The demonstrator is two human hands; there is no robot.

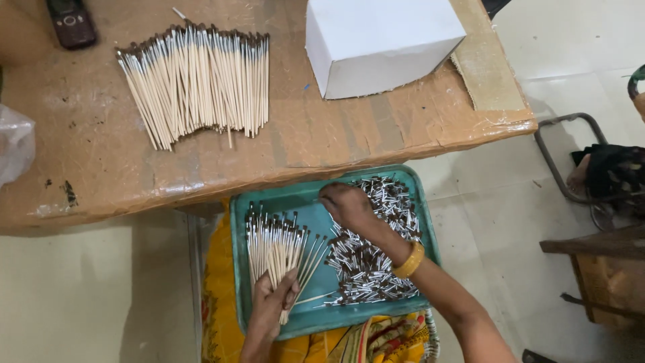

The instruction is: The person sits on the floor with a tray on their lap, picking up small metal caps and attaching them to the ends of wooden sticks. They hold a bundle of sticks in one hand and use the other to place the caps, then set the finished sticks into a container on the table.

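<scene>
A bundle of thin pale sticks [279,249] with dark tips is gripped in the left hand [272,306], whose fingers are closed around the lower ends so that the tipped ends fan upward and away from the person. The bundle is held over the left part of a teal plastic tray [238,269], which is rested on the lap, on yellow patterned cloth [218,316], just below the edge of the worktop [87,154]. The right hand [346,205] is laid palm down on a heap of small silver and dark metal caps [369,262] that fills the right part of the tray; its fingers are curled into the heap, but whether anything is pinched between them cannot be told. An orange bangle [410,261] is worn on the right wrist. A few loose sticks are seen lying on the tray floor between the bundle and the heap. On the brown, tape-covered worktop, a larger fan of the same tipped sticks [198,84] is spread out, well apart from the tray. A white cardboard box [376,44] is placed to its right, and a dark mobile phone [70,23] is seen at the far left corner. A clear plastic bag [13,148] is visible at the left edge.
</scene>
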